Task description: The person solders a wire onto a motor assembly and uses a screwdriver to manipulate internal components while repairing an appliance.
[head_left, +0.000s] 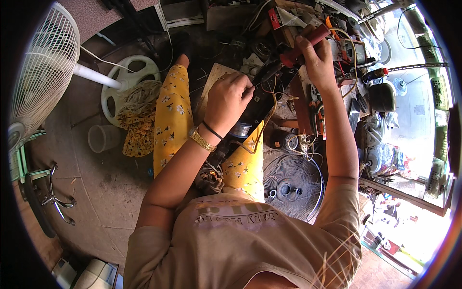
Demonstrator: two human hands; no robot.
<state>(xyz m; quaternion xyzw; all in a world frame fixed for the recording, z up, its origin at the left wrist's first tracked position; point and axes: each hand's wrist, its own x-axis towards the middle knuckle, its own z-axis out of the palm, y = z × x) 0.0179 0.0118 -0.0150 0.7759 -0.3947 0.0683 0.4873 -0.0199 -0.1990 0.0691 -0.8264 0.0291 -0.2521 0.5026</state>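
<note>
My right hand (315, 62) is closed round the handle of a red tool (321, 33), a soldering iron by its look, angled down to the left toward the dark work below. My left hand (228, 96) is closed, its fingertips at a thin dark piece I cannot make out, over a long black board or housing (260, 108) with wires, lying between my knees. A spool of silvery wire (240, 130) sits just below my left hand, with a tan cable (254, 147) looping beside it. A pale board (211, 79) lies behind that hand.
A standing fan (42, 67) with white base is at left, near cloths (137, 125) and a plastic container (103, 139). At right are a cluttered wooden bench (305, 103) with tools and wires, a bright glass case (404, 130), and a fan grille (293, 192) on the floor.
</note>
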